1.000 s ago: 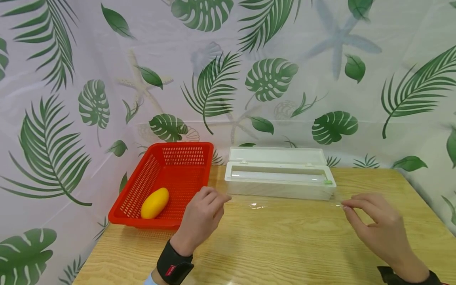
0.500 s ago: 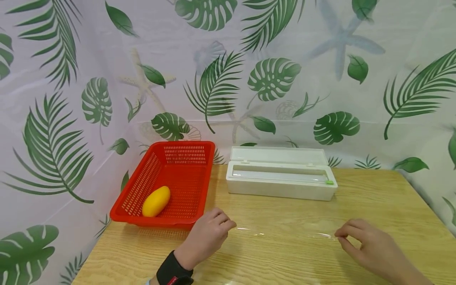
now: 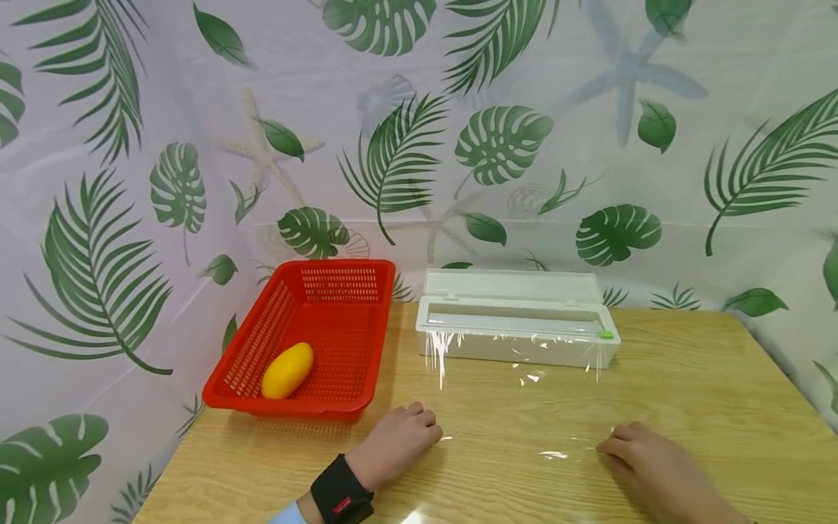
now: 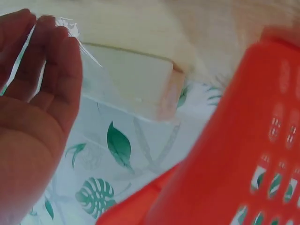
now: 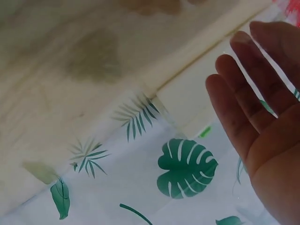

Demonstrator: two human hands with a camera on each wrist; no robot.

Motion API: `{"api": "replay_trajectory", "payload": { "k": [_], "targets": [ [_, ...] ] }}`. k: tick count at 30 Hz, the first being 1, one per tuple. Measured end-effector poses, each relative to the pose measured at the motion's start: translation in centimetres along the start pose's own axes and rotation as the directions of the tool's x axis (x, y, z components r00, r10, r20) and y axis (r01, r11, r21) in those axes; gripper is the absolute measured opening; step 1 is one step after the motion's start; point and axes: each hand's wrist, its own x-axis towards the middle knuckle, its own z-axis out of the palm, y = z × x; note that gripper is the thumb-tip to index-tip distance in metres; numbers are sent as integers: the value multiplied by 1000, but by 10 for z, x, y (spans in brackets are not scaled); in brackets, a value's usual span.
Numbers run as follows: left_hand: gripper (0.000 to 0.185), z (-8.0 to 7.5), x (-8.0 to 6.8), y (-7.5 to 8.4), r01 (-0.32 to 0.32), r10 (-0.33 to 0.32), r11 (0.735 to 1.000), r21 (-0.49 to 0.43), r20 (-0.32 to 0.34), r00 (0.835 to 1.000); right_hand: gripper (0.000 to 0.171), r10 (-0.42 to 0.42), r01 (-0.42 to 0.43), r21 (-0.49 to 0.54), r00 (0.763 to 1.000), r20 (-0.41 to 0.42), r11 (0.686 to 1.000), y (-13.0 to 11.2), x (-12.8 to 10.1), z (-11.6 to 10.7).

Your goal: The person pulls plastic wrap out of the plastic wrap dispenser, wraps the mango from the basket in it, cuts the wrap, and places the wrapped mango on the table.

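Observation:
Clear cling film (image 3: 553, 454) stretches from a white dispenser box (image 3: 517, 348) toward the front of the table, showing mostly as bright glints. My left hand (image 3: 398, 445) pinches its near left corner, in front of the red basket. At the near right corner, my right hand (image 3: 655, 466) pinches the film too. In the left wrist view, shiny film (image 4: 70, 28) runs from the left hand's fingertips toward the box (image 4: 136, 79). The right wrist view shows the right hand (image 5: 262, 108) with fingers bent beside the box; its thumb is hidden there.
A red plastic basket (image 3: 297, 407) stands at the left with a yellow mango-shaped fruit (image 3: 288, 371) inside. The box's lid (image 3: 513, 285) is raised against the leaf-print backdrop, and a green slider (image 3: 605, 335) sits at its right end. Wooden table (image 3: 707, 378) lies beneath.
Both hands have come toward the table's front edge and lower, drawing the film out over the table. More film glints now show in front of the box. Basket and box stay put.

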Motion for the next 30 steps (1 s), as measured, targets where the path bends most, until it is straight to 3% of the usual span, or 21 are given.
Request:
{"api": "replay_trajectory", "payload": {
  "k": [4, 12, 24, 30],
  "targets": [
    [9, 5, 0, 3, 22, -22, 1000, -20, 12, 1000, 18, 0, 0, 1, 1000, -8, 1000, 0, -2, 6],
    [11, 4, 0, 6, 83, -73, 992, -91, 110, 991, 25, -27, 27, -3, 999, 16, 1000, -2, 0, 8],
    [3, -1, -5, 8, 131, -112, 977, -167, 119, 987, 25, 69, -69, -8, 997, 16, 998, -10, 1, 10],
    [5, -3, -9, 9, 142, -112, 972, -185, 167, 980, 32, 12, -12, -12, 1000, -8, 1000, -6, -1, 13]
  ]
}}
